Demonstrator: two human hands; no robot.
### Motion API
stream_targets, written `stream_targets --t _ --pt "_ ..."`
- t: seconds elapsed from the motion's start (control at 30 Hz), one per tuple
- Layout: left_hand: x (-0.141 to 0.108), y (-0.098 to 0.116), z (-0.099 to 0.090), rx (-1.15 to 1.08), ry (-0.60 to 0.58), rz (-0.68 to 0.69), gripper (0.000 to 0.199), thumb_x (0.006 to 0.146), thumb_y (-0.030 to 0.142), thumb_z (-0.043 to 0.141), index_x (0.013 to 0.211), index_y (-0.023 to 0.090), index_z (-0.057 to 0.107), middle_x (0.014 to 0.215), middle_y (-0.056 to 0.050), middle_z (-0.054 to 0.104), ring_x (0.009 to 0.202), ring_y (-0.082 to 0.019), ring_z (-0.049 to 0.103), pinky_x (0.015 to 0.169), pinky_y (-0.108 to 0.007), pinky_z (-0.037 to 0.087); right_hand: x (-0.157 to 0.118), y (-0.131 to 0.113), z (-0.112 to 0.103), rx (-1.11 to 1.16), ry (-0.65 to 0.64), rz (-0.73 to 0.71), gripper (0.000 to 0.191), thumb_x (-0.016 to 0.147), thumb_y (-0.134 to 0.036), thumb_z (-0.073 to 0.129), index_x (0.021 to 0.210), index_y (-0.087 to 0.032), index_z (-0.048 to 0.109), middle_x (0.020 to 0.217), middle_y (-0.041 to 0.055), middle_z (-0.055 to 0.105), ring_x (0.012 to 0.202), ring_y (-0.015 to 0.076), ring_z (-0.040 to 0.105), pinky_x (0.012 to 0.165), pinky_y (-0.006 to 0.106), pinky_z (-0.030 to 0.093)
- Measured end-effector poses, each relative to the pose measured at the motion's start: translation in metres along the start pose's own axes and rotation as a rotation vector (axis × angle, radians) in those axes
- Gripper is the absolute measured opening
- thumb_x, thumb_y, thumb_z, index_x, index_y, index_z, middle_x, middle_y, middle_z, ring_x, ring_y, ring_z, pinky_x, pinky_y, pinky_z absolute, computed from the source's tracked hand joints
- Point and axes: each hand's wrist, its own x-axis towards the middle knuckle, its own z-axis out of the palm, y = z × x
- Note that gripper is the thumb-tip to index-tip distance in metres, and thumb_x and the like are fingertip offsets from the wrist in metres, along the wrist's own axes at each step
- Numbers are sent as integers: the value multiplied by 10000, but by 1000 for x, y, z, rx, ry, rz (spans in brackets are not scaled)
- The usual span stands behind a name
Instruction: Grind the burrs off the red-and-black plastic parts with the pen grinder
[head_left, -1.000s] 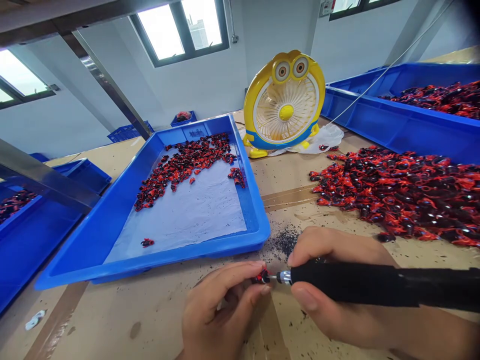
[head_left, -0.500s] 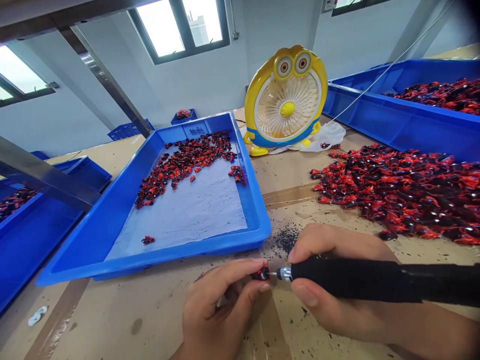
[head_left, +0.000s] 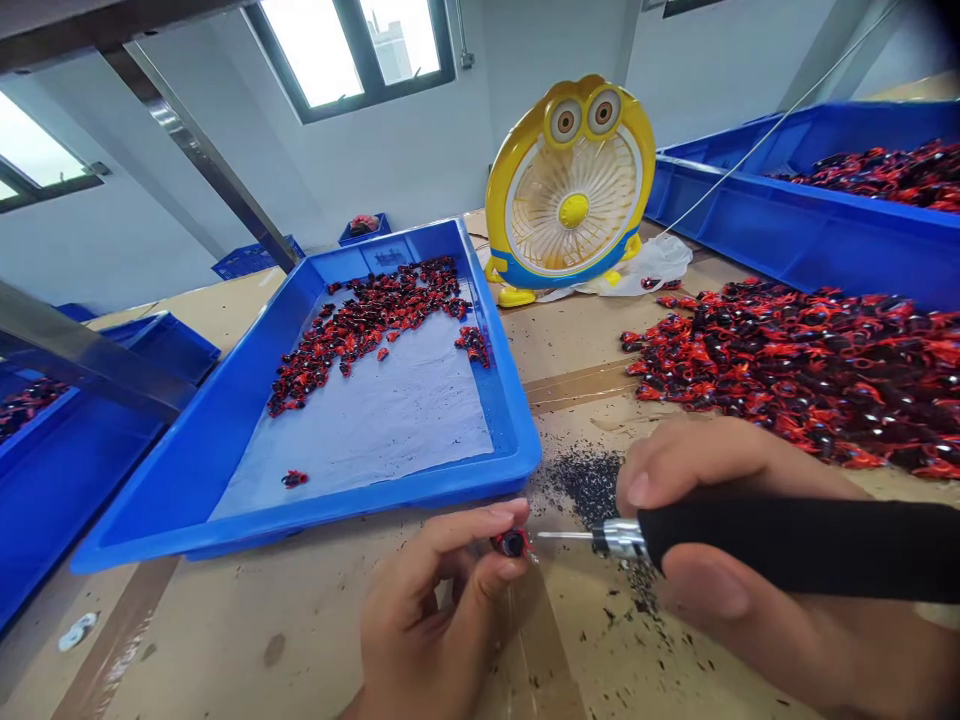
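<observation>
Between the thumb and forefinger of my left hand [head_left: 442, 600] is a small red-and-black part [head_left: 511, 543], its round black end facing me. My right hand [head_left: 735, 560] is wrapped round a thick black-sleeved rotary tool [head_left: 795, 545] with a silver collet. A thin metal bit [head_left: 566, 535] sticks out of the tool and points left at the part, with a small gap between them. Black shavings [head_left: 592, 480] lie on the cardboard-covered table [head_left: 300, 620] behind and below the bit.
A blue tray [head_left: 360, 495] lined with white paper holds many red-and-black parts. To the right lies a big heap of similar parts [head_left: 810, 370], before another blue tray [head_left: 780, 220]. A yellow fan [head_left: 574, 210] stands behind. At left are a metal post [head_left: 90, 350] and another blue tray [head_left: 90, 480].
My right hand has drawn the tool back to the right, so its bit has come away from the part. The part has turned slightly in my left fingers.
</observation>
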Motion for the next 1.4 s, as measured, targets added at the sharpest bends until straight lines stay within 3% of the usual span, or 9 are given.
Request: stream_targets --t 0.1,0.2,0.4,0.53,0.57,0.77,0.9,1.1,1.4 --pt "-1 1 2 -27 -31 2 199 924 208 846 1060 353 842 1060 49 901 596 -65 742 594 -128 584 -3 -3 -2 4 54 44 328 1067 -625 562 984 -314 624 734 30 725 652 222 757 445 286 513" --pt "-1 -1 1 -18 -47 -1 208 925 196 842 1064 351 837 1067 47 901 522 -47 689 570 -123 575 -5 -5 -2 55 76 30 332 1061 -635 564 990 -314 608 699 27 690 608 222 727 485 335 526" --pt "-2 -3 0 -85 -71 -47 184 945 229 837 1070 363 831 1079 51 900 548 -59 723 573 -125 598 -7 -5 -9 57 -32 39 280 1090 -590 535 1036 -319 582 707 35 699 652 238 756 477 340 498" --pt "-4 2 6 -216 -27 -157 98 942 344 861 1032 361 830 1036 45 904 402 -33 538 372 -125 423 -9 -4 -8 63 51 14 323 1085 -630 522 1031 -314 561 697 33 684 657 242 758 440 327 449" --pt "-5 3 7 -241 -20 -184 101 929 358 876 1016 351 824 1019 40 906 395 -32 499 369 -131 405 -9 -5 -8 72 -34 45 302 1082 -614 546 1054 -316 578 734 43 708 700 255 775 469 335 483" --pt "-11 5 13 -386 -32 -305 207 879 355 925 927 277 740 987 -11 907 439 -48 454 401 -154 367 -5 -4 -11 86 -38 15 303 1079 -612 551 1048 -312 586 740 42 720 651 232 758 482 334 502" --pt "-10 2 11 -310 -57 -235 187 887 248 902 906 263 717 1023 -20 904 457 -46 500 463 -156 437 -6 -3 -9 60 -32 38 298 1065 -610 581 1030 -314 604 746 44 728 663 238 761 482 335 496" --pt "-2 0 3 -20 -85 22 223 875 102 845 885 289 725 1004 51 892 542 -56 671 516 -131 504 -6 -1 -8 56 -19 41 299 1057 -616 588 1030 -319 620 743 39 722 670 237 757 494 338 507" --pt "6 5 5 8 -87 53 238 850 65 835 882 275 727 940 43 895 536 -66 707 476 -109 505 -4 -2 -4 48 41 63 278 1015 -589 667 987 -312 664 754 37 743 707 242 773 478 314 512"
